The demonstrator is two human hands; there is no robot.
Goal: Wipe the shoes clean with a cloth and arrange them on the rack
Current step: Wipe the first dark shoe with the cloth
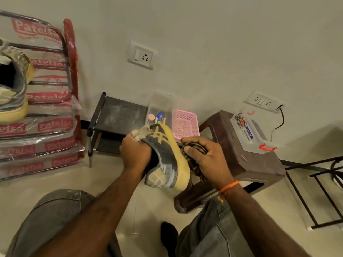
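A dark grey shoe (165, 156) with tan stripes and a thick yellow sole is held up at the centre, sole side turned right. My left hand (135, 152) grips its upper from the left, fingers tucked inside the opening. My right hand (204, 156) is closed on a bunched dark striped cloth (194, 165) pressed against the yellow sole. A matching shoe (14, 89) sits on the plastic-wrapped metal rack (48, 101) at the left edge, partly cut off by the frame.
A low dark shelf (117, 115) stands against the wall with a clear box (162, 106) and a pink basket (185, 123). A brown plastic stool (239, 160) bears a clear container (250, 134). A black metal frame (319, 191) lies at right. My knees fill the bottom.
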